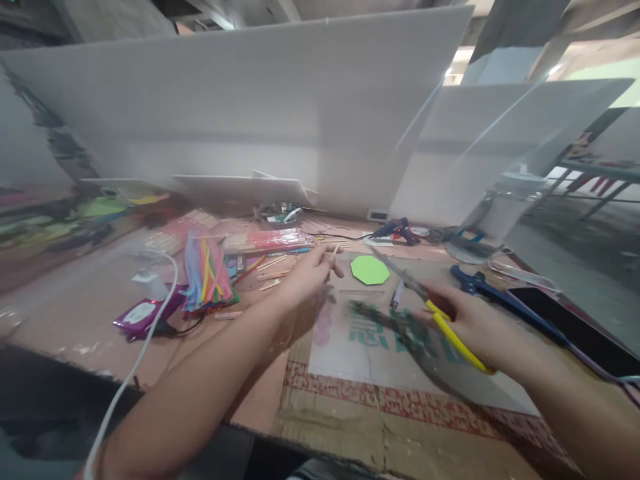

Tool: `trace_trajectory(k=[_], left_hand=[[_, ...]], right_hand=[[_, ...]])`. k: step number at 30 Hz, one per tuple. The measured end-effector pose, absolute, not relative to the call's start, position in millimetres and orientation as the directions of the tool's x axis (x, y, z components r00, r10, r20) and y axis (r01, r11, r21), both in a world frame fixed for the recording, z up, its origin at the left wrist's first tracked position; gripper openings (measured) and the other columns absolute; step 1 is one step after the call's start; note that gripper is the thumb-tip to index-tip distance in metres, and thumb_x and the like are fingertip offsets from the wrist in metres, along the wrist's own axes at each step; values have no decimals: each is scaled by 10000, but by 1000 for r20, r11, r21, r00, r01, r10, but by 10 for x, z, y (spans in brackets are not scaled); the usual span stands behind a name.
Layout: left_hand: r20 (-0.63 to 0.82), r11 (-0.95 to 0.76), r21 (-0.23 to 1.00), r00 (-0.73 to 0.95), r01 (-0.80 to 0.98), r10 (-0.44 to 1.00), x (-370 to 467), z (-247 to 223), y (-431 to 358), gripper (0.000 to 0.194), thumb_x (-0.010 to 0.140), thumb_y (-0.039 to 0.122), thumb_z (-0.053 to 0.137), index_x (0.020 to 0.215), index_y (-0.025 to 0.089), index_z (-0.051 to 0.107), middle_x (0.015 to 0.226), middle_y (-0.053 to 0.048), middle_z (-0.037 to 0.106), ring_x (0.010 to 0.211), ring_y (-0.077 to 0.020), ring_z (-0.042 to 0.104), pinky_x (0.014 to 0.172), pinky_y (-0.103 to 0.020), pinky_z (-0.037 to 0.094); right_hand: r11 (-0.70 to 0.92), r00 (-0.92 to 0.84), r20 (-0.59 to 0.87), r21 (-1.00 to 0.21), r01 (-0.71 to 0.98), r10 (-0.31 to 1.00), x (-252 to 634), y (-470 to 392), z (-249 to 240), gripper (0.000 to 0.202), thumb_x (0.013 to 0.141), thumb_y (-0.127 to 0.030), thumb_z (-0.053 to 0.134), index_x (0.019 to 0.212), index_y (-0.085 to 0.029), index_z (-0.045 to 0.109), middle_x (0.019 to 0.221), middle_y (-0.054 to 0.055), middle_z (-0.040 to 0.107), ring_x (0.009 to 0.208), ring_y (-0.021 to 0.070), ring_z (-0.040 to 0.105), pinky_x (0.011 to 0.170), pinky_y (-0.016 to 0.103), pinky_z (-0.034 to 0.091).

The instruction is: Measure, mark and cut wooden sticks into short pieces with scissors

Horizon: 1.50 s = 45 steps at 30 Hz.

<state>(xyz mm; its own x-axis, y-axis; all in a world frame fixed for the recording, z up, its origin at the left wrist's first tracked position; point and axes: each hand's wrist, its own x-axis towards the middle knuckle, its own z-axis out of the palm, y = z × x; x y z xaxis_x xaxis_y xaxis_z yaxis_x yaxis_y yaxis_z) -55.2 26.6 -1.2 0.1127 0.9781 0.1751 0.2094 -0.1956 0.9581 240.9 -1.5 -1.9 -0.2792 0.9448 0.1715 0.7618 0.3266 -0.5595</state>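
Note:
My right hand (pixel 467 312) grips a pair of scissors with yellow handles (pixel 454 337). Its metal blades point up and left, toward the middle of the table, and look blurred. Further left, my left hand (pixel 315 268) has its fingers pinched on a short piece of thin wooden stick (pixel 335 250), whose end pokes up from the fingertips. Just right of those fingertips lies a bright green octagon (pixel 370 270). A small cutter-like tool (pixel 398 293) lies between the octagon and the scissors, on a white sheet with green lettering (pixel 340 357).
A glue gun (pixel 395 230) lies at the back. Colourful pipe cleaners (pixel 205 270), a purple device (pixel 145 317) and a white cable (pixel 150 333) are at left. A phone (pixel 575 330) and a dark blue tool (pixel 500 293) lie at right. White boards (pixel 250 107) stand behind.

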Motion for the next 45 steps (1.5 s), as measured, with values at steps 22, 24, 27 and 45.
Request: trace_trajectory(k=[22, 24, 27, 45], left_hand=[[97, -84, 995, 339, -54, 936, -480, 224, 22, 248, 808, 342, 761, 964, 154, 716, 801, -25, 688, 756, -134, 646, 747, -280, 484], [118, -124, 992, 387, -10, 914, -443, 206, -22, 243, 847, 364, 711, 972, 156, 712, 808, -32, 686, 771, -141, 640, 730, -273, 466], [151, -176, 984, 373, 34, 915, -419, 173, -37, 214, 879, 348, 654, 984, 165, 691, 792, -17, 648, 752, -130, 602, 707, -259, 443], [133, -174, 922, 141, 346, 981, -388, 288, -94, 421, 792, 513, 567, 571, 227, 351, 576, 45, 285, 530, -116, 318, 499, -246, 298]], right_hand=[[589, -575, 158, -356, 725, 803, 2109, -242, -135, 289, 992, -354, 499, 1117, -227, 725, 1156, 115, 714, 1047, 266, 666, 927, 407, 514], [540, -524, 152, -367, 757, 838, 2125, -233, -109, 290, 997, -369, 485, 1104, -225, 714, 1094, 102, 743, 1011, 266, 679, 884, 400, 516], [510, -505, 110, -338, 791, 856, 2189, -205, -80, 275, 982, -379, 517, 1138, -238, 693, 1100, 88, 751, 987, 267, 686, 832, 379, 510], [285, -233, 224, -237, 929, 946, 2724, 245, -41, 275, 931, -365, 523, 1053, -215, 718, 938, 60, 766, 809, 220, 694, 668, 312, 472]])
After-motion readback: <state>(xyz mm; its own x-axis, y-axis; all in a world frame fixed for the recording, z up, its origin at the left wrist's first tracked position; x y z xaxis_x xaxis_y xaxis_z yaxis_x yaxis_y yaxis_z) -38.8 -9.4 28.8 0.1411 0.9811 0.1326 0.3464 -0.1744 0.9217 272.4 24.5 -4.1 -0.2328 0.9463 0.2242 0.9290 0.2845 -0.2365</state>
